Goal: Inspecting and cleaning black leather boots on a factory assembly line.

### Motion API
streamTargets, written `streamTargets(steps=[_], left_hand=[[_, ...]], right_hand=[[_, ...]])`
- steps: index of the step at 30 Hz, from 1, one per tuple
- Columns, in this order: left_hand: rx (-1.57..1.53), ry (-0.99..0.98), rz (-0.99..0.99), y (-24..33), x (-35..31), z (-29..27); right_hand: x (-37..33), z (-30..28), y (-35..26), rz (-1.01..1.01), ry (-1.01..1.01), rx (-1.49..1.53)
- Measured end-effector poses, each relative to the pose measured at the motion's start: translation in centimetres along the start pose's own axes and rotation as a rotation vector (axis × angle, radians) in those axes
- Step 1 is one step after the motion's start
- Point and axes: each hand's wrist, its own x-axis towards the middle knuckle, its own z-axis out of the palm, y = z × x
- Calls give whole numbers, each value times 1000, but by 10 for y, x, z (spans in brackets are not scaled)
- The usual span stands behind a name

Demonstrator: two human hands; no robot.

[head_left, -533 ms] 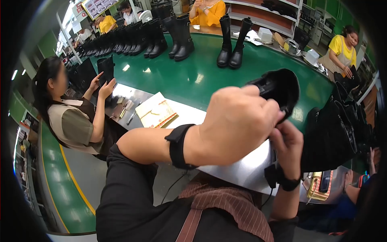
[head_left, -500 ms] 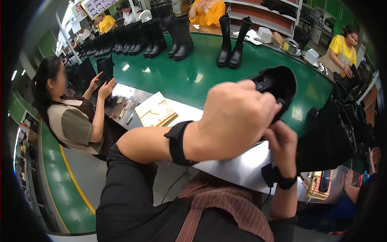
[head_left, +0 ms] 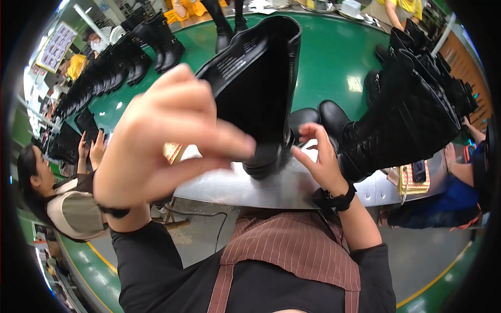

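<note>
A tall black boot stands before me at the near edge of the table. Its wide shaft opening faces up toward me, with pale print on the lining and a zip along the right side. Raised in front of the shaft's left side is my left hand, blurred by motion. Its thumb and forefinger are apart, the other fingers curl, and nothing shows between them. My right hand is beside the boot's lower right side, fingers and thumb apart and holding nothing visible. Whether its fingertips touch the boot I cannot tell.
More black boots crowd the right side, several touching. A long row of boots lines the green table at the far left. A co-worker handles a boot on the left. A phone lies on a yellow pad at right.
My view has turned and dropped nearer the table. The boot that was tilted in my hands is now upright close before me. My left hand has swung left; both hands have come off the boot's opening.
</note>
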Motion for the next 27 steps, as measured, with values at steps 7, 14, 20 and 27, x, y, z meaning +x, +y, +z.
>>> streamTargets(steps=[7,14,20,27], left_hand=[[33,-176,284,32,-20,2],[58,-231,353,31,-43,-6],[179,-51,168,42,-40,-11],[649,315,-257,32,-17,26]], right_hand=[[16,17,-33,-103,-33,-408],[38,-7,-1,190,-123,210],[46,15,-9,68,-12,257],[27,17,-45,-385,-75,-166]])
